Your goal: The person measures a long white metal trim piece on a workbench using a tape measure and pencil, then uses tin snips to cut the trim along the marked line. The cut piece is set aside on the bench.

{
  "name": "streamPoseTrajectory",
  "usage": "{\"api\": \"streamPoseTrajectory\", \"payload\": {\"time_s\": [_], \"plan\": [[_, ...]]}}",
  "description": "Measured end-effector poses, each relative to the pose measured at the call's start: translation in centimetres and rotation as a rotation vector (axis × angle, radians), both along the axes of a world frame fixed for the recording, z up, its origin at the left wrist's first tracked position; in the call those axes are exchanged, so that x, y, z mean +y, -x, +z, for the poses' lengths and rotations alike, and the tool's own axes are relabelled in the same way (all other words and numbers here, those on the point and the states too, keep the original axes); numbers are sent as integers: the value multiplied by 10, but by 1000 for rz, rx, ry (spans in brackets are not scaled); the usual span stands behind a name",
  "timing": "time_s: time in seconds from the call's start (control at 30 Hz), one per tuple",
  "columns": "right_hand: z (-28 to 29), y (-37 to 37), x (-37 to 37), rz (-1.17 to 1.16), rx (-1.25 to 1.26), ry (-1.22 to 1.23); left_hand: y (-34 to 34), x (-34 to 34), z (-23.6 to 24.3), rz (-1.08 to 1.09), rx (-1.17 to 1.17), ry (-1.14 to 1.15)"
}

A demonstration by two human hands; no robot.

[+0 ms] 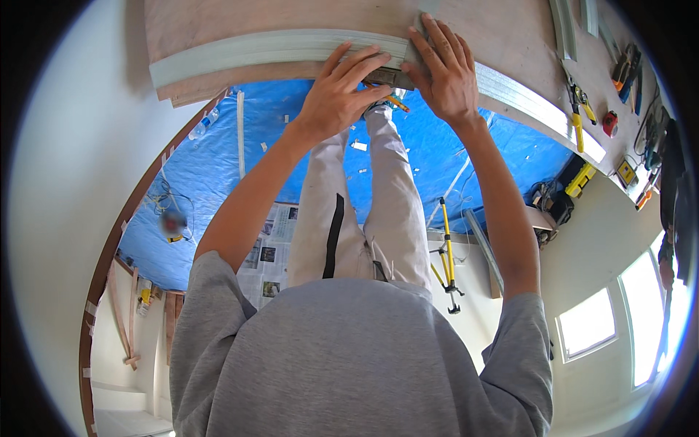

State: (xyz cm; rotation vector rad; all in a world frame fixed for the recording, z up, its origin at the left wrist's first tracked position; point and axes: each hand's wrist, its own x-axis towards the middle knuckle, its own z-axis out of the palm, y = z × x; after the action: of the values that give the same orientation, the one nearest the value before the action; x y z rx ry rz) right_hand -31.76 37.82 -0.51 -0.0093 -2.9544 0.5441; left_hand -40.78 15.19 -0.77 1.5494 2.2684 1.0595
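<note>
A long pale metal strip (262,47) lies along the near edge of the wooden worktop (226,18) at the top. My left hand (342,98) rests its outstretched fingers on the strip near a small dark metal piece (386,76). A yellow pencil-like item (400,105) sticks out by its thumb; I cannot tell whether the thumb holds it. My right hand (444,80) lies with fingers apart on the strip and a crossing metal piece, its thumb beside the dark piece.
Yellow-handled snips (577,127), a red tape measure (610,124) and several tools lie right on the worktop. Below are my legs, a blue sheet (189,240) with cords and a bottle, newspaper (266,255), a yellow tripod (448,262). A white wall (80,160) stands left.
</note>
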Motion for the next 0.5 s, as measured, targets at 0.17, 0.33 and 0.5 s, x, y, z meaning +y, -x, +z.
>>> {"api": "streamPoseTrajectory", "payload": {"time_s": [0.17,0.33,0.5], "plan": [[9,-4,4,65,-34,78,2,-1,-3,-7,-3,-8],[4,-6,7,75,-92,5,2,-4,10,63,-127,-85],[0,-10,4,51,-81,3,-19,-12,38,598,-742,-161]]}}
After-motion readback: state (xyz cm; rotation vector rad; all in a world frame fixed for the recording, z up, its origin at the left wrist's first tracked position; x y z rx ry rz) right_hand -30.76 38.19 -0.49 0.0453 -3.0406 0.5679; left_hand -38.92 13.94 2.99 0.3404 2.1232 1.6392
